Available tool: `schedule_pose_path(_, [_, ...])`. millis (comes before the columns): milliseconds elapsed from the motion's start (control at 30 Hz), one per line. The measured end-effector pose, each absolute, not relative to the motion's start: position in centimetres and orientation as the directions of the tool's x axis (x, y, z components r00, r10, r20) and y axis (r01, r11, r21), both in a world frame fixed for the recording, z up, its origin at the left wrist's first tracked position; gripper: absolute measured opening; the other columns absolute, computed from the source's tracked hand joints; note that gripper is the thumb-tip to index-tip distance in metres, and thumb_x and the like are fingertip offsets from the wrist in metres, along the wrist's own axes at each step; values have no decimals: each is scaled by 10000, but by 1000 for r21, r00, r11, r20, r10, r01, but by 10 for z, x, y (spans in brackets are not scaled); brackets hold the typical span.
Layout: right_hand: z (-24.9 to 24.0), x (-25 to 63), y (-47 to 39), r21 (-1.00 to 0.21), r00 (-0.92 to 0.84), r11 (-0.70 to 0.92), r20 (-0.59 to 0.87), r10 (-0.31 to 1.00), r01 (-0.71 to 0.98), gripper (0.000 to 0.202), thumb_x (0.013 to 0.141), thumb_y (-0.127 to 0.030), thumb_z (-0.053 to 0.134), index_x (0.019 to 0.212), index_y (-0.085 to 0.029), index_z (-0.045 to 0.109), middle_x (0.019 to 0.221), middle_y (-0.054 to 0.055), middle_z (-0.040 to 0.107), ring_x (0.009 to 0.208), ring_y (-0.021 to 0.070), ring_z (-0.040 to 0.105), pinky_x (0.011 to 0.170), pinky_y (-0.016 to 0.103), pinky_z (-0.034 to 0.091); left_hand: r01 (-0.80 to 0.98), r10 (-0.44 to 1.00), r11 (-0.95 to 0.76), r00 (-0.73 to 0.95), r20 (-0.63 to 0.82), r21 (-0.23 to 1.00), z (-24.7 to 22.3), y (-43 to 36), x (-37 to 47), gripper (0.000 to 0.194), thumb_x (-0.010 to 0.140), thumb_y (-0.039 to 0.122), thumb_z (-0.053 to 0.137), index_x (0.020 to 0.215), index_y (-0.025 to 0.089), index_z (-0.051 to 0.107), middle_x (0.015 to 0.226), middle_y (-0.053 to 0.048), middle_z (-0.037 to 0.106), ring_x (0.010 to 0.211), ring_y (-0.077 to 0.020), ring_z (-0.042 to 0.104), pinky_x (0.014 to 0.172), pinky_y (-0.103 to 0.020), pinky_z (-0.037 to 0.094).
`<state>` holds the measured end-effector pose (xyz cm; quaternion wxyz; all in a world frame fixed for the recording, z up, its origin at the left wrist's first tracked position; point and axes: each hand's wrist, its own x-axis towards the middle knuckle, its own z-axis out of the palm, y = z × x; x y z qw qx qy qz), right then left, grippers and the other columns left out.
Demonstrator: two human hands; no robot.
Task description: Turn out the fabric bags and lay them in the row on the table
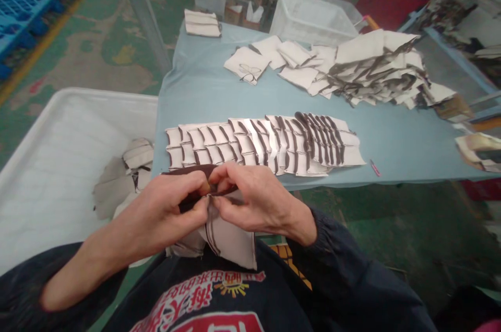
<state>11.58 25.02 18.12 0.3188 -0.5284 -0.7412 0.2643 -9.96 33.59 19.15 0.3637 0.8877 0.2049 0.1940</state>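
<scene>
A beige fabric piece (231,238) with dark edging hangs between my hands, close to my torso. My left hand (176,206) pinches it from the left, thumb against fingers. From the right, my right hand (254,199) pinches the same piece, its fingertips almost touching those of the left. Just beyond, a long overlapping row of beige pieces with dark strips (250,144) lies along the near edge of the blue-covered table (219,97). The fingers hide part of the dark band on the held piece.
A white bin (43,165) with fabric pieces stands at left. A large fabric heap (376,68) covers the table's back right. A small pink tool (374,167) lies near the front edge. Another white bin (309,16) stands behind; a metal post (141,8) rises beyond the left corner.
</scene>
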Motion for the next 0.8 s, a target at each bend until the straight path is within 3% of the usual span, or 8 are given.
schedule_pose_path(67, [185,114,252,-670,-265,308,169,949,675,216,946,-287,634,1128,-188,695,1000,89,861,801,207,733,723,333,502,218,521,-653,824,221,725,187,335,-101,209,987,168,565,790,209,622,615,92,548,528,-67,485,506,-194,343])
schedule_pose_path(133, [188,114,255,-585,-308,356,184,933,728,126,926,-306,600,949,-207,675,861,78,810,717,205,647,674,351,435,217,531,-660,812,242,719,184,335,-104,182,1015,182,584,854,212,665,663,88,626,559,-68,552,543,-191,393])
schedule_pose_path(200, [190,115,257,-592,-320,379,207,924,711,128,898,-304,577,792,-235,596,713,26,696,643,176,533,632,350,350,211,522,-669,816,249,713,184,335,-106,158,1035,185,593,916,219,693,722,83,694,595,-69,611,586,-192,434])
schedule_pose_path(367, [192,122,257,-867,-265,242,134,955,435,110,828,-288,592,740,-244,543,610,-81,467,588,117,429,614,294,331,118,407,-756,855,322,644,189,337,-106,162,1057,117,589,1054,245,687,812,81,751,630,-72,681,606,-196,462])
schedule_pose_path(467, [194,121,256,-967,-298,82,7,955,239,145,799,-275,621,709,-257,508,613,-87,425,602,120,407,594,276,348,31,302,-833,862,406,553,186,335,-110,234,1076,66,530,1129,256,656,879,63,786,698,-95,735,654,-218,494])
schedule_pose_path(600, [196,117,255,-977,-376,-214,-197,905,-3,252,803,-236,712,681,-260,493,622,-79,437,597,127,358,543,274,332,14,311,-815,854,417,579,174,334,-123,362,1131,104,458,1336,296,686,1027,18,849,859,-152,806,787,-262,567])
schedule_pose_path(700, [193,114,254,-940,-390,-319,-250,886,-123,275,842,-182,711,675,-254,505,609,-79,413,574,125,319,517,282,278,13,271,-812,894,356,584,168,336,-133,445,1133,119,470,1437,339,709,1086,-29,873,904,-198,815,801,-296,593])
schedule_pose_path(800, [187,112,254,-911,-394,-377,-289,872,-167,282,856,-151,697,661,-247,517,590,-75,410,566,129,311,507,292,256,71,242,-871,923,300,485,166,341,-137,527,1098,60,442,1437,334,738,1093,-48,874,905,-213,798,754,-304,571])
